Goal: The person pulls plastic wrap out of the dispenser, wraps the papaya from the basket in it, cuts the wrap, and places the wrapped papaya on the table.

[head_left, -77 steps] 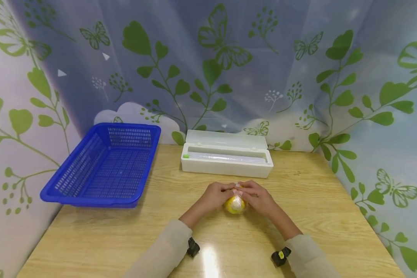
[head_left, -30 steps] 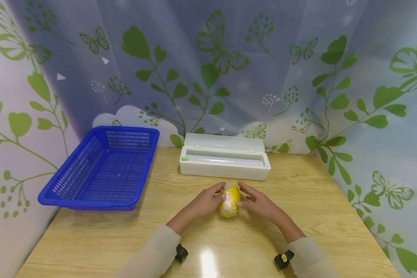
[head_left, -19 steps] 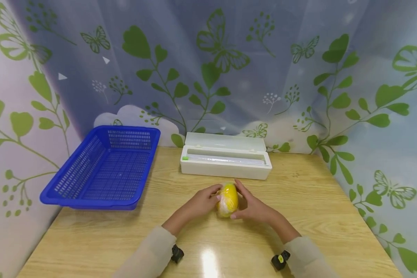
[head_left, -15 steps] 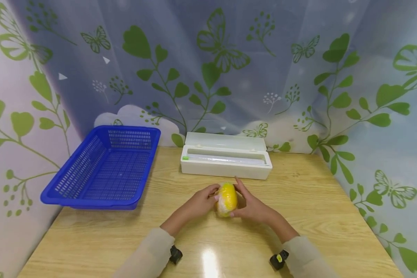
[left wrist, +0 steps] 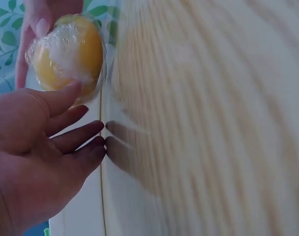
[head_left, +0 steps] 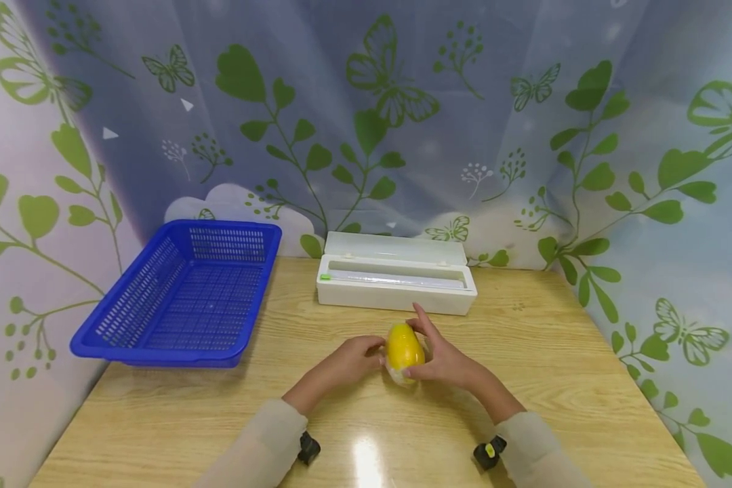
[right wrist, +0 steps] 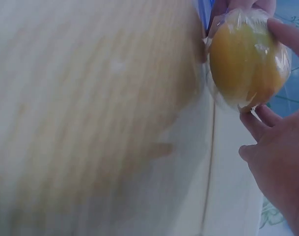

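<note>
A yellow mango (head_left: 404, 347) wrapped in clear cling film is held just over the wooden table, between the two hands. My right hand (head_left: 448, 362) grips it from the right: in the right wrist view the thumb lies on one side of the mango (right wrist: 247, 61) and a fingertip meets its lower end. On the left, my left hand (head_left: 349, 366) is beside the fruit. Its thumb touches the film in the left wrist view, while the other fingers (left wrist: 78, 137) are loosely extended under the mango (left wrist: 73, 54). Crumpled film gathers whitish on the side facing the left hand.
Behind the hands stands a long white cling film box (head_left: 396, 295), lid raised, with a film roll (head_left: 396, 278) and a green slider inside. A blue perforated basket (head_left: 244, 354) sits at the left of the table (head_left: 561, 352). Patterned curtains enclose the back and sides.
Both hands were together over the mango's far end, then parted to its sides. The mango has been turned, so more yellow faces up. The left fingers have loosened; the right index finger has lifted.
</note>
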The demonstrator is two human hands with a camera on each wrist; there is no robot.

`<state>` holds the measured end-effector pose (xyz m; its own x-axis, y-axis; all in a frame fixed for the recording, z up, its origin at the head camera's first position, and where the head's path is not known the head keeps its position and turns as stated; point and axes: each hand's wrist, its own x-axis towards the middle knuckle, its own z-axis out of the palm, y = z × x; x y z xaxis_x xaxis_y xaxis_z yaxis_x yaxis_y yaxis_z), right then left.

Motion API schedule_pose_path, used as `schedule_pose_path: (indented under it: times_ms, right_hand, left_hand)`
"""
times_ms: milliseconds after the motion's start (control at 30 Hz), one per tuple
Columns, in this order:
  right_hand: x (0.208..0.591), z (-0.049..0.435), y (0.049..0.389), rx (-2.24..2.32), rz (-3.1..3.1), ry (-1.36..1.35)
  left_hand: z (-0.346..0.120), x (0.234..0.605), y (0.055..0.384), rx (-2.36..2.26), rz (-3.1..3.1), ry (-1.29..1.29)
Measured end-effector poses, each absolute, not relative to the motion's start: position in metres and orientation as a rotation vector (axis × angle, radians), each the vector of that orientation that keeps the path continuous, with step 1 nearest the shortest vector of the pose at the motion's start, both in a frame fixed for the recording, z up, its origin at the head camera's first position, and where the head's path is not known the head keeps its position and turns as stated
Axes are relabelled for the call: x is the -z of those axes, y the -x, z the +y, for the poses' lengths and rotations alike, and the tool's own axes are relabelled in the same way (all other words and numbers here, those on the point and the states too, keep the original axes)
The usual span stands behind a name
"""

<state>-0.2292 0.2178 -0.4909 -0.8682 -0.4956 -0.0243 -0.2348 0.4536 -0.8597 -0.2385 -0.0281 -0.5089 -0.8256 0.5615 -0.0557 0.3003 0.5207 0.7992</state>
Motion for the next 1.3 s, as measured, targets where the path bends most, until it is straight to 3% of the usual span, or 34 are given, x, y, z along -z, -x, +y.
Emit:
schedule_pose_path:
  times_ms: [267,467,633,833,1300]
  right_hand:
    - [0.482,0.2,0.226,1.026,2.654,0.777]
    - [0.483,0.19,0.226,0.836,2.784,0.855]
    - [0.486,0.188,0.226,0.921,2.732,0.865]
    - [0.487,0.202,0.221,1.155,2.529,0.672]
    - [0.49,0.211,0.22,1.121,2.498,0.628]
  left_hand:
    - [-0.03,0.508,0.236,-1.118,2.61,-0.681]
    - [-0.032,0.498,0.23,-1.337,2.533,-0.63]
    - [-0.03,0.498,0.228,-1.432,2.406,-0.681]
    - [-0.037,0.502,0.23,-1.435,2.378,-0.68]
    - [-0.045,0.503,0.231,-1.463,2.283,-0.64]
